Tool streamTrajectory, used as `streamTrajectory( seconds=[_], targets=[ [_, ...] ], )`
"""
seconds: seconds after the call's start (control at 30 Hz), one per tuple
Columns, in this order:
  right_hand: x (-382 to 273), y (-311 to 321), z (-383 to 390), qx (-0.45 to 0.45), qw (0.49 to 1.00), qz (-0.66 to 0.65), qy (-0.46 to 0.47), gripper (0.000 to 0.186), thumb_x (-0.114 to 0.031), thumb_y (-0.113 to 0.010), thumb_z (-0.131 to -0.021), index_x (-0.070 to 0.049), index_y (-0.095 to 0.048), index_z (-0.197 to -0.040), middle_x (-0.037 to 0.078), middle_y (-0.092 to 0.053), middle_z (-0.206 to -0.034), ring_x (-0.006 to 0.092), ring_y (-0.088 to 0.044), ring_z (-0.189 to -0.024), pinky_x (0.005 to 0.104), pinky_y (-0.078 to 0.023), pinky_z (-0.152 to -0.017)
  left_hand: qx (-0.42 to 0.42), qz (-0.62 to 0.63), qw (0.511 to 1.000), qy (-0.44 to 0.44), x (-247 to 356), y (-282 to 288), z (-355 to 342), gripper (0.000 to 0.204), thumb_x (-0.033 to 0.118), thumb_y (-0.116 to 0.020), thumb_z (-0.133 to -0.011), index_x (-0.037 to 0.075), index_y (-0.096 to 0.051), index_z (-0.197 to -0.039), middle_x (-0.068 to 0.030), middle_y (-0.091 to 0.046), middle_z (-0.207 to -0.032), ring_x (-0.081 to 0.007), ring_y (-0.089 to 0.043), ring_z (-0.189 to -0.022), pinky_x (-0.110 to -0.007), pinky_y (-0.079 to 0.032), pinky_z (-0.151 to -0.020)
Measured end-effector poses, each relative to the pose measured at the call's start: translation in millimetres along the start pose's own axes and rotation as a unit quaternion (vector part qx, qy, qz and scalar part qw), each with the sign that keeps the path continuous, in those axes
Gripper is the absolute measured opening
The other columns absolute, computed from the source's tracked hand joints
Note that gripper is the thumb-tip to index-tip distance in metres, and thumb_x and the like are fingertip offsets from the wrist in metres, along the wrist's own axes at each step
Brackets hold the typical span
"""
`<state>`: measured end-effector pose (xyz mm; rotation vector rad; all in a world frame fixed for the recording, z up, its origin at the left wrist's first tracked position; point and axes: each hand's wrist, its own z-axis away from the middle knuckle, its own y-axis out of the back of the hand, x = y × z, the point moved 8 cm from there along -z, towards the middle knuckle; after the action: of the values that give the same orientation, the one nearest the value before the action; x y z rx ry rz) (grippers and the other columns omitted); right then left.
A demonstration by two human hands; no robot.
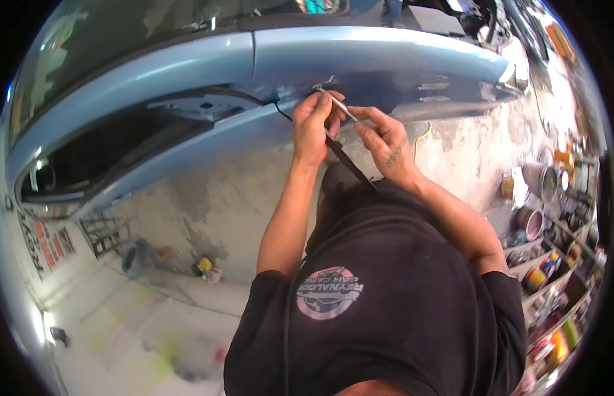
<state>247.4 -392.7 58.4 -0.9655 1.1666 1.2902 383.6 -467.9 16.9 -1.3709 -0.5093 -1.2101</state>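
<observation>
My left hand [310,135] is closed, with its thumb and fingers around the upper end of a long, thin dark strip [350,162]. The strip slants down toward my shirt, and its gripped end is hidden by my fingers. In a pinch of thumb and forefinger, my right hand [388,146] holds a slim silvery rod-like tool [340,105]. The rod's far end reaches up past my left thumb, close to the blue car's side panel [379,59]. I cannot make out its tip clearly.
The car's open window frame [142,135] lies to the left, with a dark cable [282,112] near its corner. Shelves of cans [551,270] and a bucket [539,181] stand at right. A grey tub [132,259] sits on the floor at lower left.
</observation>
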Motion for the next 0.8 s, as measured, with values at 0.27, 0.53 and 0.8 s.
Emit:
streamTrajectory(
  seconds=[0.27, 0.53, 0.8],
  targets=[
    [5.3, -36.6, 35.8, 0.148, 0.988, -0.037, 0.005, 0.032, -0.008, -0.056, -0.1, -0.002, -0.064, -0.13, -0.005, -0.043, -0.062, 0.004, -0.035, -0.057, 0.025, -0.029, -0.052, -0.1, -0.015, 0.993, 0.055, -2.5, 6.8, 3.9, 0.027, 0.028, -0.057, -0.106, 0.003, -0.065, -0.101, -0.0058, -0.067, -0.084, -0.0067, -0.046, -0.049, -0.021, -0.032, -0.045],
    [10.1, -57.4, 42.5, 0.226, 0.971, -0.083, -0.006, 0.034, -0.009, -0.057, -0.099, -0.003, -0.064, -0.132, -0.008, -0.043, -0.062, 0.0028, -0.035, -0.057, 0.0241, -0.029, -0.052, -0.139, -0.001, 0.985, 0.101, 2.6, 6.0, 2.4, 0.028, 0.029, -0.055, -0.107, 0.004, -0.064, -0.097, -0.0046, -0.067, -0.082, -0.0061, -0.047, -0.05, -0.021, -0.035, -0.046],
    [-3.0, -56.8, 41.3, 0.236, 0.967, -0.091, -0.018, 0.03, -0.008, -0.058, -0.099, -0.003, -0.066, -0.128, -0.008, -0.044, -0.062, 0.0021, -0.034, -0.055, 0.0245, -0.028, -0.05, -0.131, 0.0, 0.987, 0.097, 4.6, 6.1, 0.8, 0.029, 0.028, -0.054, -0.107, 0.004, -0.063, -0.095, -0.004, -0.064, -0.078, -0.0065, -0.047, -0.049, -0.021, -0.035, -0.045]
  ],
)
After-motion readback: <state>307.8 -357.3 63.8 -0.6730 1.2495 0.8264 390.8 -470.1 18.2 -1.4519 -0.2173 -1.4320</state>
